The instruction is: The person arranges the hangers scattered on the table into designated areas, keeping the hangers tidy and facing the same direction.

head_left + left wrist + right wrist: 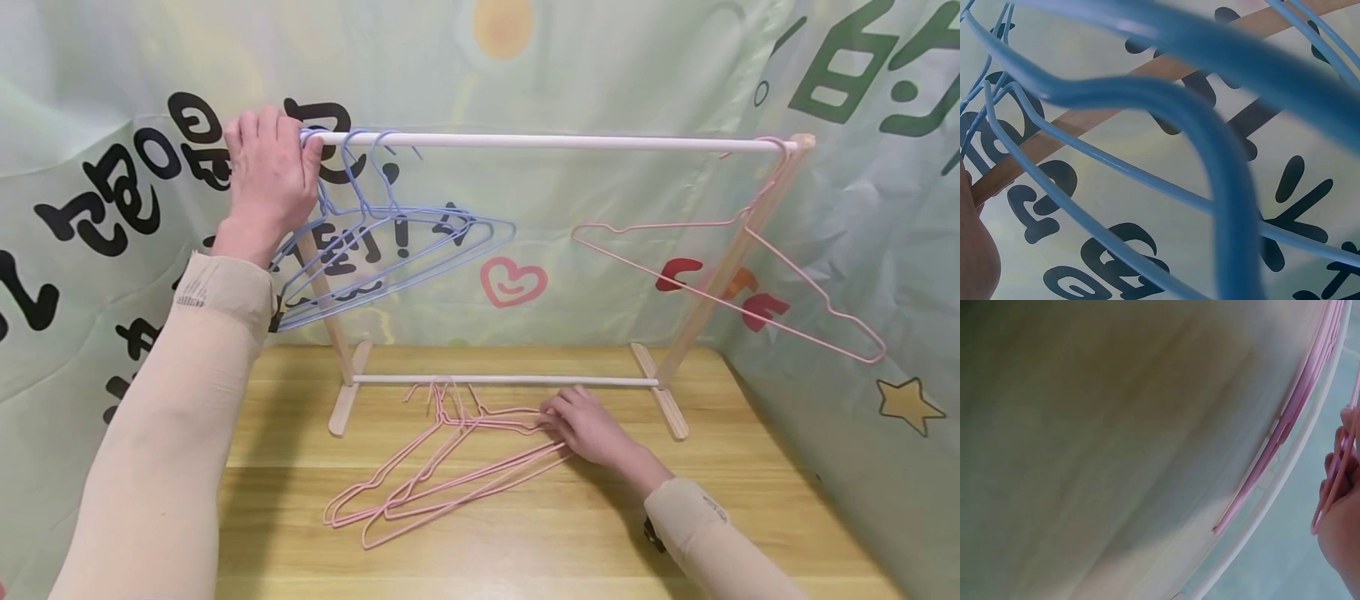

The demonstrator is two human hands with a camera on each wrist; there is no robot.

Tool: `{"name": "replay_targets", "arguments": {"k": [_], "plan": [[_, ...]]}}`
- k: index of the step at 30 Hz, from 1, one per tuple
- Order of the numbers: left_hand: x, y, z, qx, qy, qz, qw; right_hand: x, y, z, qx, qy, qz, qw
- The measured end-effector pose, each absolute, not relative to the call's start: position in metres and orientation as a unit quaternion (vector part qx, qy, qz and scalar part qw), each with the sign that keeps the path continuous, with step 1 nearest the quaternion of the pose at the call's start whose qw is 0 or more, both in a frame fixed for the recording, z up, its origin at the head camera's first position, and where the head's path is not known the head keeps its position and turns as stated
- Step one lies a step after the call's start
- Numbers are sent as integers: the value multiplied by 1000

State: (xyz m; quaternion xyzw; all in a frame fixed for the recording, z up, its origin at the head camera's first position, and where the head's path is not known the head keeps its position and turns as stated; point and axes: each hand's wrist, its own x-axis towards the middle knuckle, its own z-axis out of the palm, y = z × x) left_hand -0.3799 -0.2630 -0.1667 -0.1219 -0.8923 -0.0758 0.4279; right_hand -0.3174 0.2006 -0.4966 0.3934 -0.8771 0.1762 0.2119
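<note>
At the upper left of the head view, my left hand (270,171) grips the top corner of a small clothes rack, its thumb by the white top rod (525,142). Several blue hangers (347,154) hang from the rod beside it; one blue hanger (1235,187) looms close in the left wrist view. On the table, my right hand (588,425) holds the right end of pink hangers (461,427), which lie overlapped, hooks toward the rack. Curled fingers around pink hanger wire (1338,481) show in the right wrist view; how many it holds I cannot tell.
A single pink hanger (675,283) hangs at the rod's right end, near the wooden upright (716,275). The rack's lower white bar (502,380) runs just behind the table hangers. Printed cloth (420,83) encloses the wooden table (525,542) at back and sides.
</note>
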Motion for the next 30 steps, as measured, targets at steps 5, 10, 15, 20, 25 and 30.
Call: {"name": "replay_targets", "arguments": {"k": [5, 10, 15, 20, 25, 30], "plan": [[-380, -263, -166, -123, -892, -75, 428, -316, 202, -495, 390, -872, 183, 231], [-380, -263, -166, -122, -892, -76, 428, -314, 203, -491, 400, -853, 202, 268], [-380, -263, -167, -122, -892, -76, 429, -311, 205, -487, 411, -831, 220, 303], [-380, -263, -168, -124, -890, -78, 431, -309, 211, -481, 414, -819, 228, 326], [-381, -264, -168, -125, -889, -75, 433, -308, 218, -472, 407, -816, 232, 339], [-381, -264, -167, -126, -890, -76, 433, -305, 226, -460, 390, -816, 239, 354]]}}
